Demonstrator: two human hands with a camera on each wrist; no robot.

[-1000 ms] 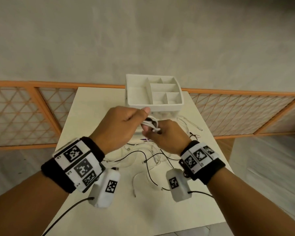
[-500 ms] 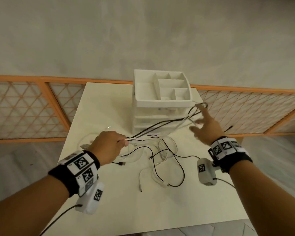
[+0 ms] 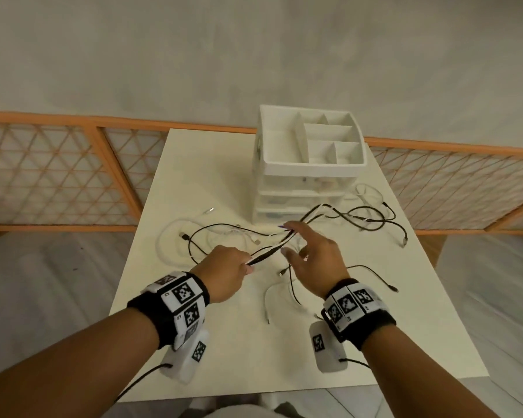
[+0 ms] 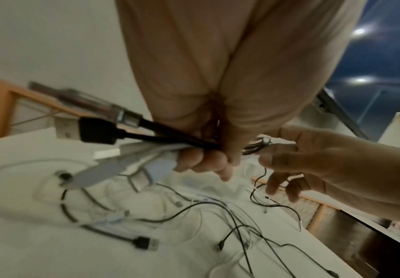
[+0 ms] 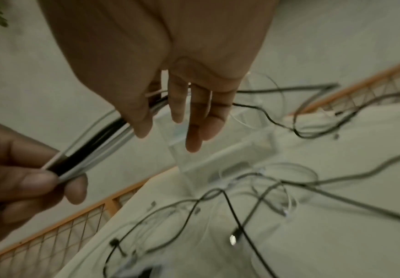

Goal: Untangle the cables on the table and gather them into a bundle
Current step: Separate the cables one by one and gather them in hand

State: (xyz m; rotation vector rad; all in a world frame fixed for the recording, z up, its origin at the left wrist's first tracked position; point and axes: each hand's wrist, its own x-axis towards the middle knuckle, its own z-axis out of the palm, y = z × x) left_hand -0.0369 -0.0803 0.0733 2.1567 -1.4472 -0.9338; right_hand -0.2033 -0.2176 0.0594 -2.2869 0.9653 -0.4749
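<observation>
Several black and white cables lie tangled on the white table (image 3: 194,342). My left hand (image 3: 227,270) grips a bunch of black and white strands (image 3: 269,251) just behind their plugs (image 4: 87,135), fingers curled round them (image 4: 203,161). The bunch runs up and right to my right hand (image 3: 314,254). There the strands (image 5: 94,150) pass between its thumb (image 5: 139,122) and its straight fingers (image 5: 194,131), which do not clamp them. Beyond the right hand the strands trail to a loose black and white heap (image 3: 366,218) by the organizer.
A white drawer organizer (image 3: 311,170) with an open compartment tray stands at the table's back. White loops (image 3: 175,236) lie at the left and a black cable end (image 3: 375,273) at the right. An orange lattice fence (image 3: 58,176) runs behind the table.
My right hand has come back from the far right beside the organizer to just right of my left hand, along the strands. The left hand keeps its grip and has moved slightly right.
</observation>
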